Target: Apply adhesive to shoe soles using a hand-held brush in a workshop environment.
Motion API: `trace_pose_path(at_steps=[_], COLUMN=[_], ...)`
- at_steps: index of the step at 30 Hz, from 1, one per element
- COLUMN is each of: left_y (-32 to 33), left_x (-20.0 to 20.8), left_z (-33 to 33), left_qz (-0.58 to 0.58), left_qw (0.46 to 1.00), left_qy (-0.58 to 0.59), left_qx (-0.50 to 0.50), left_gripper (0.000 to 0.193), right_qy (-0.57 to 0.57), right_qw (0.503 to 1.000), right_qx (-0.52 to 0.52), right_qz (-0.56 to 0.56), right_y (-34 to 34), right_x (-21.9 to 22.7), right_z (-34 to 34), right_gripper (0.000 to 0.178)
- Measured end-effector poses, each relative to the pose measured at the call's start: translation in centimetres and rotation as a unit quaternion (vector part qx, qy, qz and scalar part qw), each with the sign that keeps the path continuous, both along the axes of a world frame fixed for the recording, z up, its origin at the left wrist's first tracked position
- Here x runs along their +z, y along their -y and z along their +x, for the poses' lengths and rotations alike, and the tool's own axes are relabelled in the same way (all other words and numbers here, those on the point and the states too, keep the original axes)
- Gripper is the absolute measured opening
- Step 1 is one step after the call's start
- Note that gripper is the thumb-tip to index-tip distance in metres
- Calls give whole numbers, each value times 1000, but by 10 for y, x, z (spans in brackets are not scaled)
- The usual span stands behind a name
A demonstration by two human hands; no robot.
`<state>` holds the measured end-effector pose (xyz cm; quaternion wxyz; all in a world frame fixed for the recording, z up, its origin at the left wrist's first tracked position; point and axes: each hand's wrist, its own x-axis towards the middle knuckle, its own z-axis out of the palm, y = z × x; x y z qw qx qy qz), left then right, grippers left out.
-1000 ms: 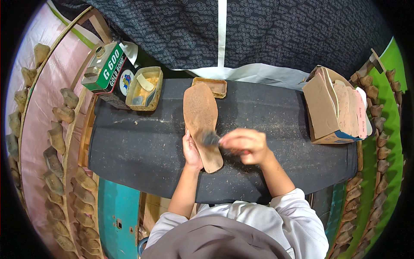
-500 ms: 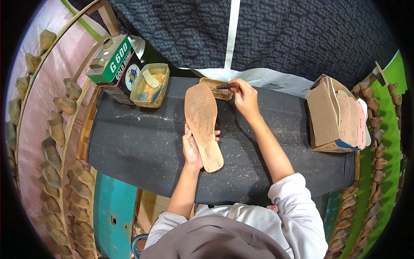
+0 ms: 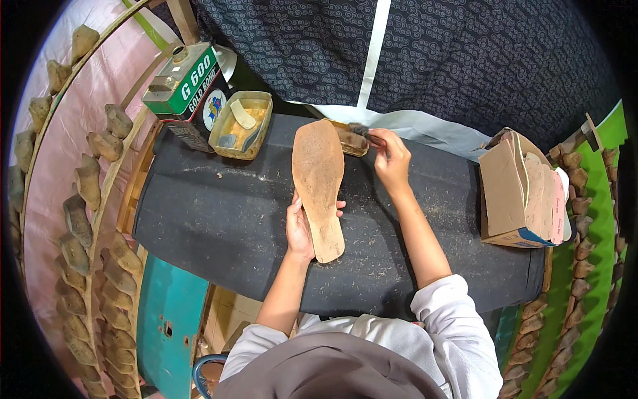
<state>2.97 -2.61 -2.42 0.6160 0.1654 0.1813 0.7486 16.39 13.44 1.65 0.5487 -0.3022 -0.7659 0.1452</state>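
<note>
A tan, sole-shaped insole board with dark smudges is held upright lengthwise over the table, its wide end away from me. My left hand is closed round its narrower half from below, thumb on the left edge and fingertips showing at the right edge. My right hand pinches the handle of a small brush with dark bristles. Those bristles are over the shallow amber-brown tray, which the insole partly hides; whether they touch it I cannot tell.
A green and black metal can and a tub holding scraps stand at the back left. At the right is a cardboard box of insoles. Dark cloth with scattered crumbs covers the table. Racks of shoe lasts flank it.
My right hand has shifted slightly right and nearer me, and the brush has turned so its bristles show over the tray. My left hand keeps holding the insole. The whole view has tilted a little.
</note>
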Motion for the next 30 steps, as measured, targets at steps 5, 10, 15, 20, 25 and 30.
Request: trace_pose_path(at_steps=[5, 10, 15, 20, 25, 30], left_y=[0, 0, 2, 3, 3, 5], left_x=[0, -3, -13, -38, -50, -35], left_z=[1, 3, 7, 4, 6, 11], left_qz=[7, 27, -30, -6, 44, -96], left_qw=[1000, 999, 999, 999, 999, 995], left_qy=[-7, -39, 6, 42, 27, 26], left_qx=[10, 0, 30, 14, -1, 15], left_gripper=[44, 46, 45, 41, 36, 41], right_qy=[-65, -12, 51, 46, 30, 48], right_qw=[993, 971, 940, 932, 941, 935], right_qx=[36, 203, 307, 335, 280, 317], right_qz=[86, 130, 141, 128, 186, 149], right_y=[37, 74, 95, 98, 99, 103], right_x=[39, 53, 46, 54, 53, 56], right_z=[5, 9, -1, 2, -7, 0], right_gripper=[40, 42, 29, 24, 23, 23])
